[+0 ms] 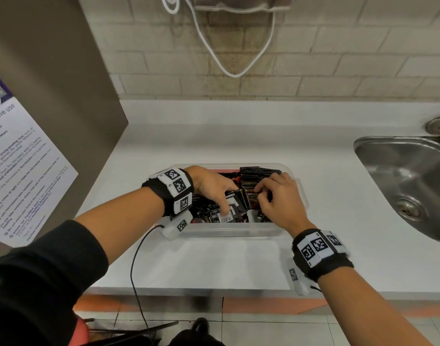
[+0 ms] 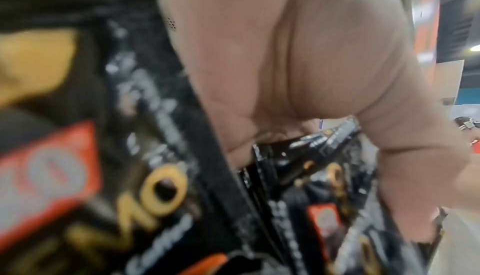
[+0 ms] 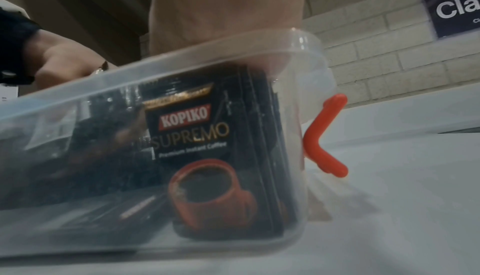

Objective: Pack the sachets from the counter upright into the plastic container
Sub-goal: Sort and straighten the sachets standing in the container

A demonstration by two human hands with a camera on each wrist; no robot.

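Both hands are down inside the plastic container (image 1: 229,232) on the surface (image 1: 339,201). The left hand (image 1: 211,187) curls round loose sachets (image 1: 229,211) lying slanted at the near left, seemingly to tip them up. The right hand (image 1: 276,196) pinches the front of the upright row (image 1: 257,174), likely bracing it so it doesn't topple into the gap
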